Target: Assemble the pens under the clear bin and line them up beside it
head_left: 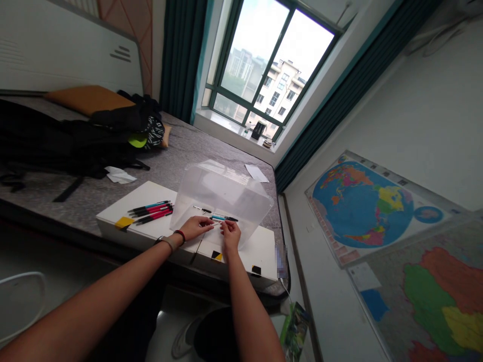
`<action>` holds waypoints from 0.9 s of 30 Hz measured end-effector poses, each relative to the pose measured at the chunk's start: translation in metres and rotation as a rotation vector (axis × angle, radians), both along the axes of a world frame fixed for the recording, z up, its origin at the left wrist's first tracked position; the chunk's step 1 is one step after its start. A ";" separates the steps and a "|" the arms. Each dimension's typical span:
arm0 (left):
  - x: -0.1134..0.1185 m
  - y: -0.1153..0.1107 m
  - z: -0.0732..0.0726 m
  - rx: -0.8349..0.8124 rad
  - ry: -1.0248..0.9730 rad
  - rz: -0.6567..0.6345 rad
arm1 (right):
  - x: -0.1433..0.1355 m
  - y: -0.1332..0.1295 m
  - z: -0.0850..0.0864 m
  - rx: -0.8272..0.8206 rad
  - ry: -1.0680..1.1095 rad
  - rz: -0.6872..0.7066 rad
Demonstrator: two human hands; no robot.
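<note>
The left hand (195,227) and the right hand (230,234) meet at the near edge of a clear plastic box (222,198), fingers pinched together on a thin pale pen part (213,224) held between them; how firmly each grips cannot be told. Just beyond the fingertips, a blue pen (222,218) lies inside the box. The box stands on a white board (151,193) laid across a grey bed (181,151). To the left, a row of pens (151,211) lies on the board beside a yellow tag (124,222).
</note>
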State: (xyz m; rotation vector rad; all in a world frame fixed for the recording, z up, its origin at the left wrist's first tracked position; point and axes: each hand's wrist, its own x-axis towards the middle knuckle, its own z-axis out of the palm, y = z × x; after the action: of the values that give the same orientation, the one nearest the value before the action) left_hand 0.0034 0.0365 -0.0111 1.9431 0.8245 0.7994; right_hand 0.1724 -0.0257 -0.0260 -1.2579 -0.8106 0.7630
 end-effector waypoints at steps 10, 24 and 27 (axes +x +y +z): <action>0.000 0.000 0.002 0.001 -0.019 0.003 | -0.004 -0.005 0.009 -0.015 -0.103 0.042; 0.000 0.012 -0.005 -0.465 -0.511 0.165 | 0.005 -0.001 0.000 -0.039 0.114 -0.028; -0.003 0.017 -0.008 -0.601 -0.717 0.278 | 0.005 0.000 -0.001 -0.033 0.125 -0.045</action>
State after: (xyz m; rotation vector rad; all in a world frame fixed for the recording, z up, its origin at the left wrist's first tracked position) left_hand 0.0002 0.0531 -0.0193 0.9211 0.7665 1.1534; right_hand 0.1771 -0.0258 -0.0265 -1.2403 -0.6690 0.8134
